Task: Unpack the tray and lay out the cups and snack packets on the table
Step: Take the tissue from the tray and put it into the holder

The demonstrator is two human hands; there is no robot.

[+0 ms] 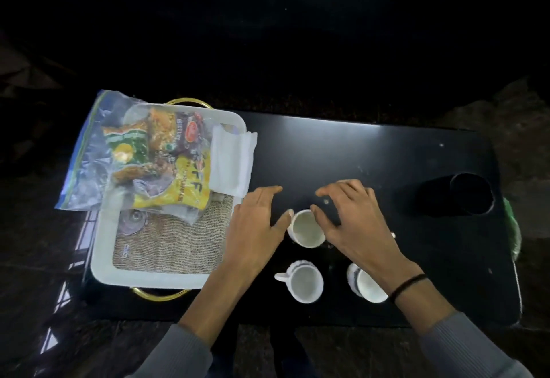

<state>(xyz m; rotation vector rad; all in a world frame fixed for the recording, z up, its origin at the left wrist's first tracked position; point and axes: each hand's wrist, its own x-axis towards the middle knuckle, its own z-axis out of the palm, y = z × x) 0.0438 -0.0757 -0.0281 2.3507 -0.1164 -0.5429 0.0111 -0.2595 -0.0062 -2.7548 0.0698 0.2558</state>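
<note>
The glossy black rectangular table (387, 154) lies bare toward 1 o'clock. At 9 o'clock, the white gold-handled tray (102, 264) overhangs its edge, holding a clear zip bag of snack packets (154, 151), one reading "MIXTURE". Left hand (256, 228) and right hand (351, 217), fingers spread, flank a white ceramic cup (306, 230); whether they touch it is unclear.

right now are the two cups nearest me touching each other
Apart. The head view shows bare black table between the handled cup and the cup under the right wrist.
</note>
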